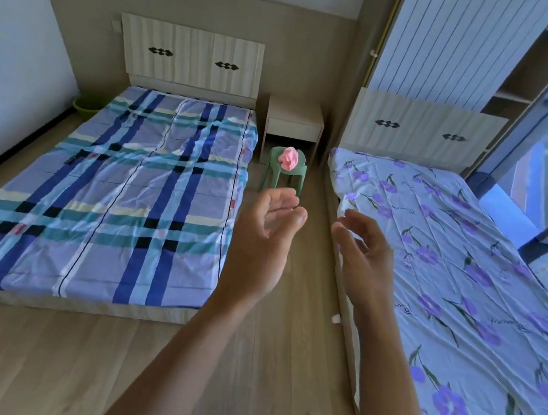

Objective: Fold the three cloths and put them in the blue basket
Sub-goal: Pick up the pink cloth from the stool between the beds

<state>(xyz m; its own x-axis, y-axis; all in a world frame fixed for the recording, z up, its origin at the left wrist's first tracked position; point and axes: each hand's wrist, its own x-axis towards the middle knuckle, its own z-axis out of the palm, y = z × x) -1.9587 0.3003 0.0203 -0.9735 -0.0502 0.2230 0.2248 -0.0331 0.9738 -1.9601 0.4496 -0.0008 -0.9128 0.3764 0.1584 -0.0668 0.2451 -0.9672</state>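
Pink crumpled cloth (288,158) sits on a green stool (282,174) between the plaid bed (113,187) and the floral bed (463,282), in front of a nightstand (295,123). Both hands are raised empty above the wooden floor (74,362): left hand (261,240) loosely curled, right hand (363,253) with fingers slightly spread.
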